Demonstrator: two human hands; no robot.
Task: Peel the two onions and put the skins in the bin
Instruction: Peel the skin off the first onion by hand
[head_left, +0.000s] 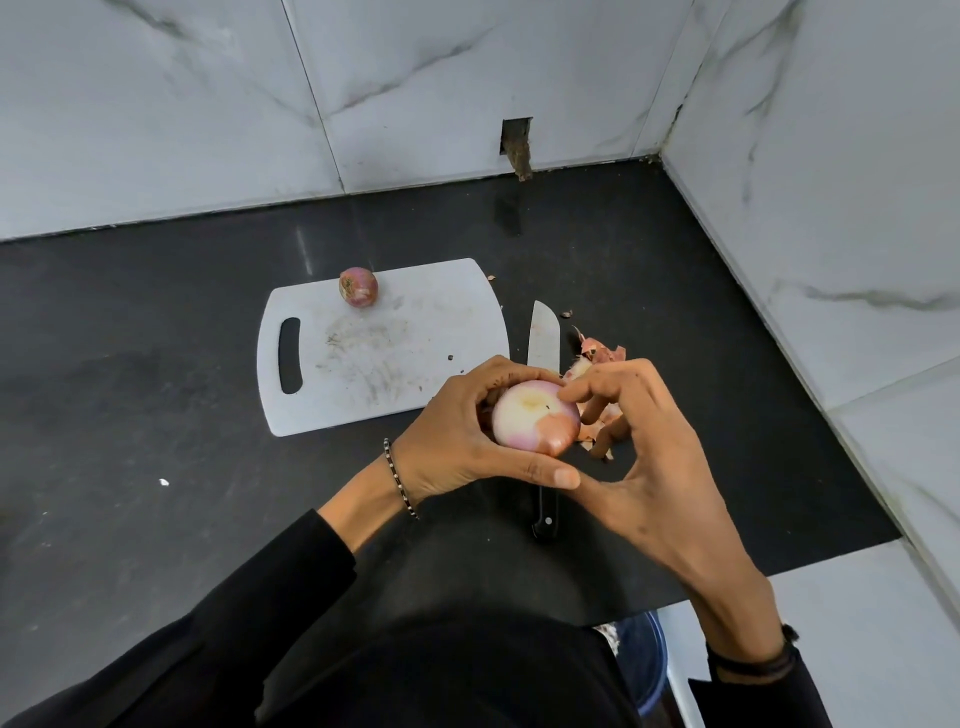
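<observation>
The onion you are peeling (532, 415) sits in your left hand (457, 441), held above the dark counter (156, 415) just in front of the near right corner of the white cutting board (415, 332). Your left fingers curl round its far side and your thumb wraps under it, so the grasp is firm. Most of the onion is bare and pale, with one brown patch of skin on its lower right side.

Your right hand (654, 457) is against the onion's right side, fingers bent and the index tip touching the top edge. You cannot tell from here whether it pinches any skin.

The second onion (358, 286), with its skin on, rests on the far edge of the board, well apart from your hands. A knife (543, 343) lies on the counter just beside the board's right edge, blade pointing away from you, its black handle partly under your hands. Loose skins (602, 353) lie on the counter right of the blade. Below the counter's near edge a blue container (641, 654) shows in part.
</observation>
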